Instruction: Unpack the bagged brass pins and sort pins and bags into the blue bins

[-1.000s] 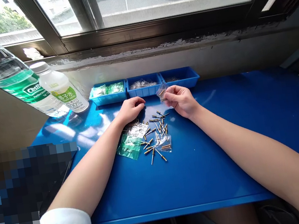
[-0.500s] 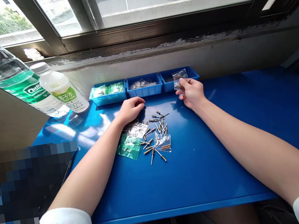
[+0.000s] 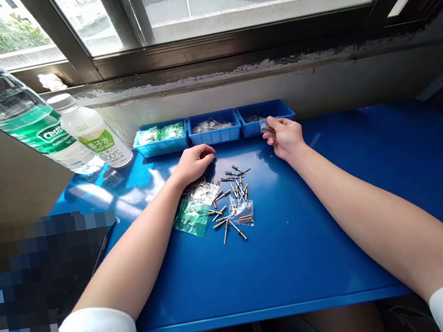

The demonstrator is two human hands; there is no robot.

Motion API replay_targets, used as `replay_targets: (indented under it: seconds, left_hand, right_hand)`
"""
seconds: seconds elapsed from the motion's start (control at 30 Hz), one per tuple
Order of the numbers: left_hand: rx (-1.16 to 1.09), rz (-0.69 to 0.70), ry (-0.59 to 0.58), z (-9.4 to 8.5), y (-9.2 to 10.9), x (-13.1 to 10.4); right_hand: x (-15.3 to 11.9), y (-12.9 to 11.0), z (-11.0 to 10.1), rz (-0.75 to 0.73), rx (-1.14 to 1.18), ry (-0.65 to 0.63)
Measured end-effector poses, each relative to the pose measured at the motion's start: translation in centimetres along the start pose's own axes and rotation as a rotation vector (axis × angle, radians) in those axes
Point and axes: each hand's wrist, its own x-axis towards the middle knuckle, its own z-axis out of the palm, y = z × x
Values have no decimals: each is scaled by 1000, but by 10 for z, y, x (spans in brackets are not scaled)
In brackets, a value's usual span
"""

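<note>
My right hand (image 3: 287, 136) is closed on a small clear plastic bag (image 3: 268, 128), pinched between thumb and fingers at the front of the right blue bin (image 3: 280, 109). The bag seems to hold small dark metal pieces, partly hidden by the fingers. My left hand (image 3: 196, 163) rests on the blue table, fingers loosely bent, thumb apart, with nothing visible in it. Below it lie many loose pop rivets (image 3: 233, 189) with brass-coloured ends, a clear bag with copper-coloured pieces (image 3: 245, 217), a green bag (image 3: 191, 217) and a silvery clear bag (image 3: 204, 192).
The left bin (image 3: 164, 148) holds green packets, and the middle bin (image 3: 215, 135) holds clear ones. A large water bottle (image 3: 36, 122) and a white-capped drink bottle (image 3: 94, 133) stand at the back left. Behind the bins is a window ledge (image 3: 207, 75).
The clear bag in my right hand no longer sticks up above the fingers; less of it shows, lower against the bin. My left hand has stayed in place.
</note>
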Motion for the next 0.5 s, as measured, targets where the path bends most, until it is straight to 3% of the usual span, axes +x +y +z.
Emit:
replay_targets:
  seconds: [0.3, 0.4, 0.5]
  left_hand:
    - [-8, 2, -6, 0, 0, 0]
    - [-8, 1, -10, 0, 0, 0]
    - [-8, 1, -10, 0, -1, 0]
  right_hand:
    - [-11, 5, 0, -123, -116, -265]
    - [-16, 4, 2, -106, -155, -359]
    - [-17, 3, 2, -67, -129, -373]
